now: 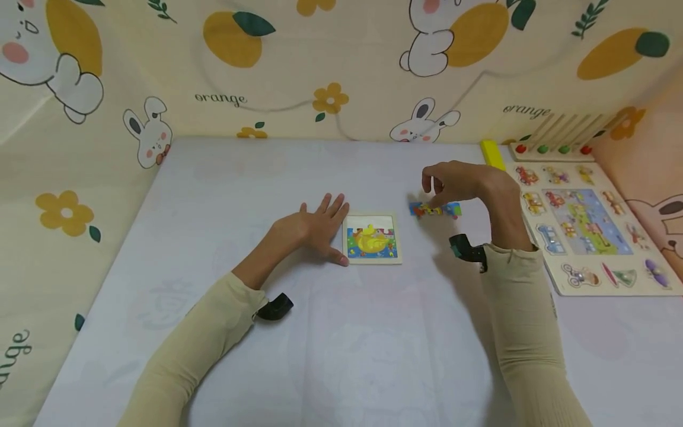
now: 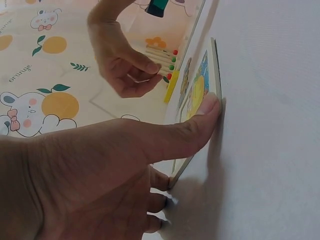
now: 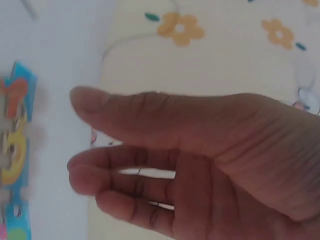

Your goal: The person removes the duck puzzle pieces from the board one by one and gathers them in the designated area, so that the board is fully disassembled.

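A small square duck puzzle board (image 1: 363,221) lies flat on the table, its lower part filled with a yellow duck picture (image 1: 372,242) and its top strip bare white. My left hand (image 1: 317,230) rests at its left side, fingers spread, the thumb touching the rim; the left wrist view shows the thumb (image 2: 207,105) on the frame's edge. To the right lies a row of loose puzzle pieces (image 1: 452,209), blue with yellow and red parts. Above them hovers my right hand (image 1: 458,179), fingers loosely bent; in the right wrist view nothing shows between its thumb and fingers.
At the right stands a larger wooden picture board (image 1: 533,222) with vehicle and toy shapes. Behind it is a rack of wooden rods with red and green beads (image 1: 542,149), beside a yellow block (image 1: 492,155). A patterned cloth wall (image 1: 288,83) closes the back.
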{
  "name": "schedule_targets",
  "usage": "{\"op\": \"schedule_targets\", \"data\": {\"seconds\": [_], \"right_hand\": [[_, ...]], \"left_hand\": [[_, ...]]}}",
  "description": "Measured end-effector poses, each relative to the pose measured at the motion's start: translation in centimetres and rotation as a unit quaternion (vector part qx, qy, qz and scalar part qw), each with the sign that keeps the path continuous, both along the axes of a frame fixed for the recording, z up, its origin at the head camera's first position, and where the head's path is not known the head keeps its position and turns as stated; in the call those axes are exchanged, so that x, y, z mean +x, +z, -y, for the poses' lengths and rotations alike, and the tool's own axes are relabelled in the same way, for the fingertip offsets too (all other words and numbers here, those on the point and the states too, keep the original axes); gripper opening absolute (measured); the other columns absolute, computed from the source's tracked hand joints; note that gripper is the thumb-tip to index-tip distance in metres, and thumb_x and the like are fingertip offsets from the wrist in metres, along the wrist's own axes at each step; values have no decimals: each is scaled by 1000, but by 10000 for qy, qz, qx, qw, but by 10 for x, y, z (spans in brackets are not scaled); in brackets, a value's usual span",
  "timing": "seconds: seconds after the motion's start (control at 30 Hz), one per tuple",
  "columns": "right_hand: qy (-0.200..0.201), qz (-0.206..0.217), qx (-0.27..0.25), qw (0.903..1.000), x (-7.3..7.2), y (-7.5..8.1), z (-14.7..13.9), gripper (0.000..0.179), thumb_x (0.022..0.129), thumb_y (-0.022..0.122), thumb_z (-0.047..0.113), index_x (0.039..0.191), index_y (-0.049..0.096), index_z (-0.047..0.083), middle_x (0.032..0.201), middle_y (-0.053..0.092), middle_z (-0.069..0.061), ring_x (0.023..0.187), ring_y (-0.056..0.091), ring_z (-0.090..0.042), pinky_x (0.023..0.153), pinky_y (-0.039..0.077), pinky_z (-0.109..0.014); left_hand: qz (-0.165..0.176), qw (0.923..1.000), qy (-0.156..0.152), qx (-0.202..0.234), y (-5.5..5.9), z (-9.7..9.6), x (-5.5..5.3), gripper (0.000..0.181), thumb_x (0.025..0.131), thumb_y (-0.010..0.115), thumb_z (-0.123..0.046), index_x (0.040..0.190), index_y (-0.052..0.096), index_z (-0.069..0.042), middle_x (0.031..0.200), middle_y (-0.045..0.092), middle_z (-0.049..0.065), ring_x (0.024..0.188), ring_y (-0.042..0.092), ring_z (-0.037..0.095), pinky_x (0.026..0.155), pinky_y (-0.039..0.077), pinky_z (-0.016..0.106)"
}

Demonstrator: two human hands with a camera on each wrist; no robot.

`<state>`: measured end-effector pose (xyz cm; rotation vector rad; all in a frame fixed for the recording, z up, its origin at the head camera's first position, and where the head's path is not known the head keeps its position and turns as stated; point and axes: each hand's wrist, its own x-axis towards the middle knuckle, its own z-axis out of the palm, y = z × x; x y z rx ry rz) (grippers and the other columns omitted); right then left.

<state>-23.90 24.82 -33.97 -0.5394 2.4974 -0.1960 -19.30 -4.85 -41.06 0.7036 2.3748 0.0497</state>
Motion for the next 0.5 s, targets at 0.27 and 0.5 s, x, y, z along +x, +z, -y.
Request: {"op": "schedule_targets", "data": {"seconds": [0.27, 0.5], "right_hand": [[477, 119, -418, 9979, 9, 3, 33, 29, 97, 72, 17, 121, 60, 6, 94, 65, -11, 83, 61, -22, 76, 47, -34], [1001, -76, -818, 9916, 13, -6, 59, 26, 100, 70, 13, 123, 61, 4, 91, 60, -10, 78, 59, -21, 77, 48, -33]], "left_hand": [[26, 10000, 7, 30, 1, 0, 0, 126, 91, 71, -65, 167, -11, -8, 173, -27, 11, 162, -22, 35, 127, 6, 72], [24, 10000, 41, 27, 0, 0, -1, 126, 90, 71, -67, 168, -10, -9, 174, -26, 11, 163, -20, 35, 128, 7, 72]]}}
